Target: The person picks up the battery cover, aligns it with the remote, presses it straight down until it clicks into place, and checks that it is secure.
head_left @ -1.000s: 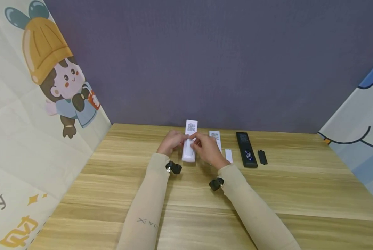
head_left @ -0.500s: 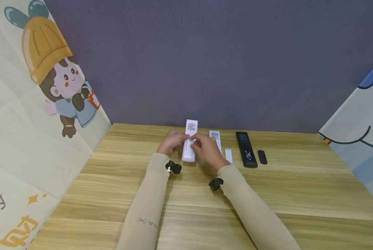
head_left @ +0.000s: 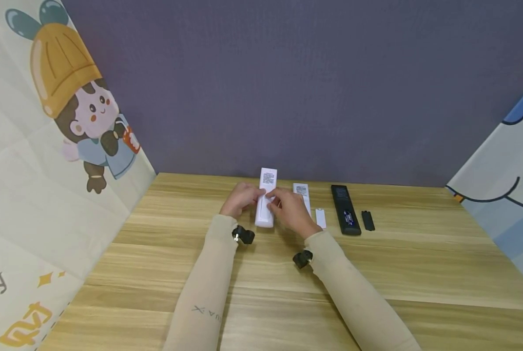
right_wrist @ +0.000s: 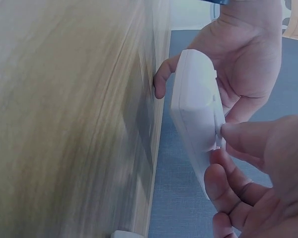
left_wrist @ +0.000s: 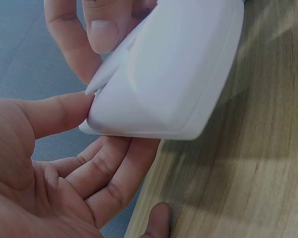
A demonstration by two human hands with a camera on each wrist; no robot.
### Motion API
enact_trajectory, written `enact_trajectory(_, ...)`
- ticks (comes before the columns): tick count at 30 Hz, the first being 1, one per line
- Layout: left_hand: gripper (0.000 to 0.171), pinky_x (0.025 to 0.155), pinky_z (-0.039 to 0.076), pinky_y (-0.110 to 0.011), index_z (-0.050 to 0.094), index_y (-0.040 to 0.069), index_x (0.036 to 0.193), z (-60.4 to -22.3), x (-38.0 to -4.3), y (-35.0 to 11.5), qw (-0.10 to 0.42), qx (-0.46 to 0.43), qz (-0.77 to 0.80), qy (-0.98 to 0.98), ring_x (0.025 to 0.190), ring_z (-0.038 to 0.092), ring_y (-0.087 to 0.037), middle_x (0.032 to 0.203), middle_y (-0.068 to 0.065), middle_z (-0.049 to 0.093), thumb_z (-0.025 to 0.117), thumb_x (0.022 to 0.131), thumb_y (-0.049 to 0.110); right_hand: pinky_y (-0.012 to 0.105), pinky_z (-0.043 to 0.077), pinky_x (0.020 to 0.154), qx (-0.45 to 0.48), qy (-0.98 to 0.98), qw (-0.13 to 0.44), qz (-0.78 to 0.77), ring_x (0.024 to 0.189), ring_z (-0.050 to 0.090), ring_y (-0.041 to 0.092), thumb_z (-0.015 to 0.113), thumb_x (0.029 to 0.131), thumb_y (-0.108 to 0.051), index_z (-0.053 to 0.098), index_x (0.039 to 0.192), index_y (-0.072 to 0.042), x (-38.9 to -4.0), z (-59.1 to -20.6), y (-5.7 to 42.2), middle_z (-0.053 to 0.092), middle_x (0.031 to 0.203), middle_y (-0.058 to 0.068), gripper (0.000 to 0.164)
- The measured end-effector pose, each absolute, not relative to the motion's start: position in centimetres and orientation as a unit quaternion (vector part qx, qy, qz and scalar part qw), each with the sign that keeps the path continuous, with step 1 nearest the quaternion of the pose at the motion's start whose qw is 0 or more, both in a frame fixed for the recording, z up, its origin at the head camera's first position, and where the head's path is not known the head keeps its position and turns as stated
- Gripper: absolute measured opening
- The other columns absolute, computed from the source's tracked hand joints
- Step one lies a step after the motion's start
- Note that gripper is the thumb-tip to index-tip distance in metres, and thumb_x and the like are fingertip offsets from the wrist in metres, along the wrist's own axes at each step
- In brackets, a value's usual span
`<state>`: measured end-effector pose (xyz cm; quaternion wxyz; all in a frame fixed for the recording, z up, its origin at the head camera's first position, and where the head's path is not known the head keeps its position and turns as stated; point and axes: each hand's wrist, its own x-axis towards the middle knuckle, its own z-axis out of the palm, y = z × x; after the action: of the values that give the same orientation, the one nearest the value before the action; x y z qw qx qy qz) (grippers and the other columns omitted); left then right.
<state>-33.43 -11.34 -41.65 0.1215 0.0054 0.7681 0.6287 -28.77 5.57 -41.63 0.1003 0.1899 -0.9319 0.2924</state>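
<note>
A white remote control is held back side up above the table. My left hand grips its left side, thumb on the back face and fingers curled underneath, as the left wrist view shows. From the right, my right hand pinches the remote's white battery cover. One end of that cover stands tilted up from the body, with a narrow gap under it. In the right wrist view my thumb presses on the cover's edge. Fingers and the cover hide the battery compartment.
Right of the hands lie a second white remote, partly hidden, and a loose white battery cover. Beyond them are a black remote with its battery compartment uncovered and a black battery cover. A dark wall stands behind the table.
Both hands and the white remote stay nearly in place. The battery cover under the right fingers has shifted slightly; its outline on the remote looks different from a second ago.
</note>
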Motion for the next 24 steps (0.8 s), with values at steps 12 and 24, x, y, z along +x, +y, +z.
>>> enact_trajectory(12,0.027,0.076,0.052,-0.032,0.073,-0.007,0.109,-41.71,-33.48,-11.39,0.128,-0.004,0.627,0.768,0.073,0.064,-0.015,0.079,0.000,0.069,0.066,0.096,0.016,0.047,0.047,0.092,0.185,-0.932,0.096,0.297,0.086,0.066,0.021,0.070,0.097,-0.018,0.072,0.119,-0.011,-28.68,-41.68,5.68,0.071,0.094,0.006,0.023)
enact_trajectory(24,0.029,0.075,0.048,-0.032,0.072,-0.005,0.113,-41.34,-33.38,-11.38,0.134,-0.012,0.619,0.774,0.077,0.063,-0.017,0.083,-0.001,0.070,0.066,0.098,0.019,0.040,0.050,0.082,0.155,-0.924,0.075,0.342,0.090,0.062,0.023,0.069,0.098,-0.018,0.071,0.122,-0.014,-28.80,-42.05,5.73,0.064,0.111,0.015,0.024)
